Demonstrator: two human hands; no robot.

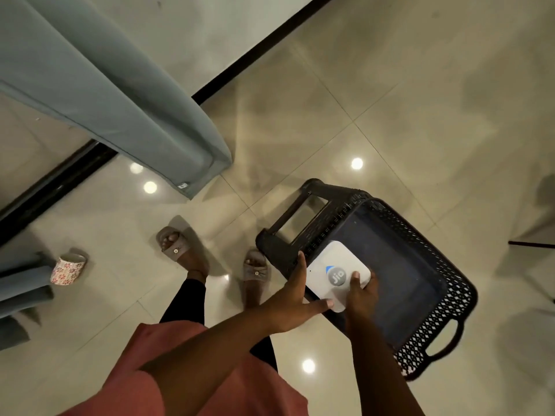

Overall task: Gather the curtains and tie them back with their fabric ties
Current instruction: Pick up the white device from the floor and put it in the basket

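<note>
A grey-blue curtain (120, 94) hangs down at the upper left, its hem just above the tiled floor. A second bunch of grey-blue curtain (21, 289) shows at the left edge. No fabric tie is visible. Both my hands are at a white box (333, 274) with a blue and grey logo, held over a black basket (420, 283). My left hand (295, 298) holds the box's left side, fingers spread along its edges. My right hand (360, 292) grips its right side with the thumb on top.
The black perforated basket rests on a black plastic stool (285, 232) at my right. My feet in grey slippers (177, 247) stand on glossy beige tiles. A floral cup (67, 268) lies on the floor at the left. A black skirting strip (255, 52) runs along the wall.
</note>
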